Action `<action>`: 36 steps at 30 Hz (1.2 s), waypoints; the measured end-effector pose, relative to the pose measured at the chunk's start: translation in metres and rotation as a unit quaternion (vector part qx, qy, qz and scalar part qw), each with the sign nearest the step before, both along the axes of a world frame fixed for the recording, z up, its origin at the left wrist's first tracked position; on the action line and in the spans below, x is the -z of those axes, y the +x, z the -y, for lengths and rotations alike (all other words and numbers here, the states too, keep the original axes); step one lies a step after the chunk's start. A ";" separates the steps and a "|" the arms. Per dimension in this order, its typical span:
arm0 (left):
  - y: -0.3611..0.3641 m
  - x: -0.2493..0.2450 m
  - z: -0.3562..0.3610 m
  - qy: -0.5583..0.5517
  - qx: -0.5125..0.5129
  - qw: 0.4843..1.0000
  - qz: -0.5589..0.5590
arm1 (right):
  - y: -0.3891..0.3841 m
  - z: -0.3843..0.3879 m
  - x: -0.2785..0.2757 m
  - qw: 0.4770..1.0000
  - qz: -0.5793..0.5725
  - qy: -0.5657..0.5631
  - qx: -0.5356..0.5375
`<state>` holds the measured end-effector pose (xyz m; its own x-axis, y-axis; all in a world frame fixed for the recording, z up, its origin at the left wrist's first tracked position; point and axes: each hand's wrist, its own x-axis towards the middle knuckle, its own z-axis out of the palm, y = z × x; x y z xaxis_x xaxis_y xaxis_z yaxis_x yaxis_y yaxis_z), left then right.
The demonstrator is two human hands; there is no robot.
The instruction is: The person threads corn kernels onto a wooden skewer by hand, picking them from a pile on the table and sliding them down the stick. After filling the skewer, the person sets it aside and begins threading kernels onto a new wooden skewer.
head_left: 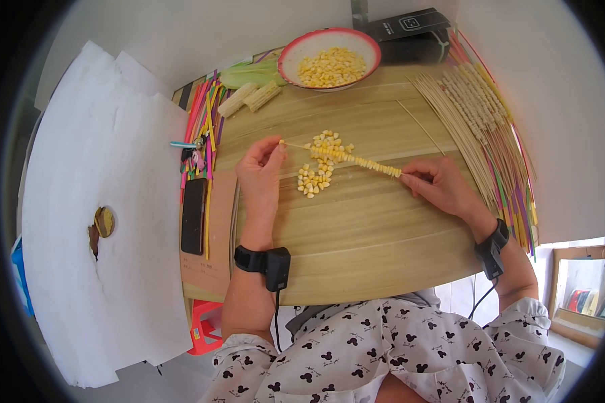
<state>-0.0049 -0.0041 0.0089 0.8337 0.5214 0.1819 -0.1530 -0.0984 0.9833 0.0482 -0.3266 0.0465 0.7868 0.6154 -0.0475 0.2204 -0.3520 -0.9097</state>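
Hands, both bare, each closed in a fingertip pinch on one end of a single item: left hand (pixel 261 173) on the left, pointed end with thumb and forefinger pressed together and the other fingers curled; right hand (pixel 442 187) on the right end, pinched likewise with its knuckles low over the table (pixel 356 235).

Item held: thin wooden skewer (pixel 356 161), lying nearly level just above the middle of the table and sloping slightly nearer toward the right. Yellow corn kernels are strung along most of its right part; the left tip is bare.

Step, as judged: kernels are being threaded onto the skewer, with the row partly filled. Adding another kernel would call for one hand to release its end and pick from the heap while the other keeps the stick steady.

Under and near the skewer: a heap of loose kernels (pixel 316 176), scattered on the table.

Far side: bowl (pixel 329 31) with a pink rim, holding more kernels; two stripped cobs (pixel 249 98) to its left; a black box (pixel 410 27) behind it.

Right: fanned bundle of bare skewers (pixel 444 117), with some already strung further right.

Left: coloured sticks (pixel 207 127), a dark phone (pixel 193 216) and a white sheet (pixel 101 201).
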 end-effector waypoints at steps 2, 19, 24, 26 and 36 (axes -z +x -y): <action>0.000 0.001 0.000 -0.004 0.004 1.000 0.001 | 0.000 0.000 0.000 1.000 0.001 -0.004 -0.004; -0.003 -0.001 0.007 0.095 -0.036 0.995 -0.021 | 0.001 -0.001 0.006 0.999 0.034 -0.007 0.001; -0.001 0.002 0.008 0.136 -0.056 0.989 -0.019 | 0.002 -0.002 0.008 0.999 0.046 -0.015 -0.002; -0.001 0.002 0.010 0.136 -0.062 0.989 -0.015 | 0.002 0.000 0.006 0.998 0.061 -0.018 0.004; -0.002 -0.006 0.017 0.202 -0.097 0.974 -0.029 | 0.003 0.001 0.003 0.996 0.068 -0.048 -0.017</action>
